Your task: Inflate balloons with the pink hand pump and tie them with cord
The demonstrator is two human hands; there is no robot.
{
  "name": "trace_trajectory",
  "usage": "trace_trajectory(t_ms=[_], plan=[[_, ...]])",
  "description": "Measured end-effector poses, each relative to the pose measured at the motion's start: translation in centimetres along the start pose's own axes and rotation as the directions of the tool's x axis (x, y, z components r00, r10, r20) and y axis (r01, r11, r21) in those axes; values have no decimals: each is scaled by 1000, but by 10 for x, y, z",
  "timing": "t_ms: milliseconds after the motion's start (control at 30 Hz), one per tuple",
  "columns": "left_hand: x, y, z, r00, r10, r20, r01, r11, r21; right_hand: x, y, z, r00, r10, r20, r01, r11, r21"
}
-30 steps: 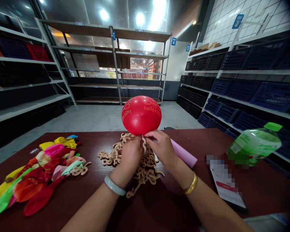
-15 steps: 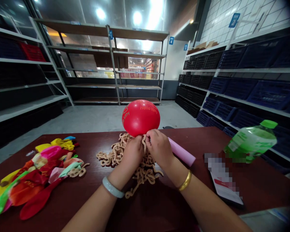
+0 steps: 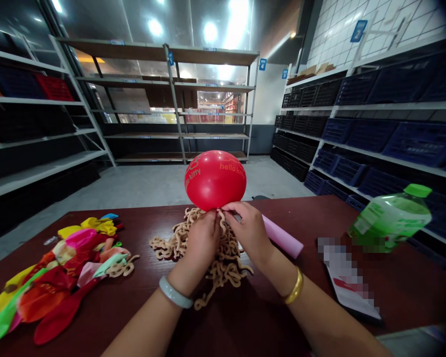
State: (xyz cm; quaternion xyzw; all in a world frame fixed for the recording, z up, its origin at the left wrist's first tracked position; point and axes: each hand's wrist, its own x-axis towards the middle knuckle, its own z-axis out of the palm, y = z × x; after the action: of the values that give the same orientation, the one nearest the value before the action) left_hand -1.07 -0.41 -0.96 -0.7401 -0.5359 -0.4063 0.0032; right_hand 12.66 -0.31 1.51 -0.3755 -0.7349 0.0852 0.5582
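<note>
An inflated red balloon [image 3: 215,179] printed "hello kitty" stands upright above the dark red table [image 3: 245,317]. My left hand [image 3: 201,241] and my right hand [image 3: 247,231] meet just under it, both pinched closed on the balloon's neck. A strand of the beige looped cord [image 3: 223,265] runs up between my fingers, and the rest of that cord lies piled on the table beneath my hands. A grey bangle is on my left wrist, a gold one on my right.
A heap of flat coloured balloons [image 3: 55,267] lies at the left of the table. A pink tube [image 3: 282,237] lies behind my right hand. A phone [image 3: 347,285] and a tilted green bottle [image 3: 390,218] sit at the right. Metal shelving lines both sides.
Both hands stay pinched at the balloon's neck with small finger shifts. The balloon has tilted slightly and the view has bobbed a little.
</note>
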Motion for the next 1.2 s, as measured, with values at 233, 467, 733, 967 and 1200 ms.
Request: trace_trajectory(t_ms=[233, 467, 733, 967, 1200], plan=[[-1, 2, 0, 997, 33, 67, -41, 991, 131, 2, 4, -4, 996, 47, 72, -38, 992, -124], [1, -1, 4, 997, -9, 81, 12, 999, -34, -4, -1, -1, 995, -69, 75, 91, 935, -342], [-2, -5, 4, 998, -57, 7, 55, 929, -366, -3, -3, -2, 989, -100, 112, 111, 989, -102], [-2, -3, 3, 999, -40, -26, 31, 953, -302, 0, -2, -3, 999, 22, 35, -25, 998, 64], [-2, -1, -1, 1000, -19, -14, 17, 991, -133, 3, 1, -6, 997, 27, 71, -32, 997, 77]])
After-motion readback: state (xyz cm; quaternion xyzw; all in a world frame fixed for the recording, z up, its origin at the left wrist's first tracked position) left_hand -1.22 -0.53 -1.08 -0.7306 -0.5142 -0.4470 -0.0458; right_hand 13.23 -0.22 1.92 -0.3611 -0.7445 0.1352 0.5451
